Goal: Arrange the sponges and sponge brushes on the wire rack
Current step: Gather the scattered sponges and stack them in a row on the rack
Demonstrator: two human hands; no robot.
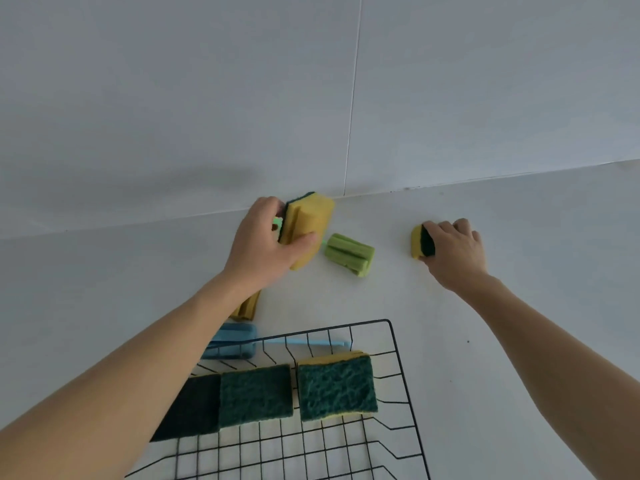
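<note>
Sponges lie spread over a white counter point(485, 341) that meets a white tiled wall point(311, 98) at the far side, all seen from the head camera.

The left hand point(266, 244) is closed around what looks like two yellow sponges with dark green scrub faces, held together as a stack point(308, 226) far of centre, thumb across the near yellow face and fingers wrapped over the far edge. A bit of pale green plastic shows just behind the fingers; what it belongs to cannot be told.

The right hand point(453, 251) is well to the right, curled down over a single yellow-and-green sponge point(422, 245) that rests on the counter. The fingers cover most of its far side, so how firmly they grip it is unclear.

Between the two hands lies a green sponge brush head point(349, 252), ribbed, flat on the counter and apart from both hands. Under the left forearm a yellow sponge brush head point(247, 308) shows in part, and nearer still a blue sponge brush point(235, 341) lies with its thin blue handle pointing right along the far edge of the rack.

The black wire rack point(401, 368) sits at near centre. Three sponges lie in a row on it, green scrub side up: a right one point(337, 386), a middle one point(256, 394) and a darker left one point(195, 407), partly hidden by the left arm.
</note>
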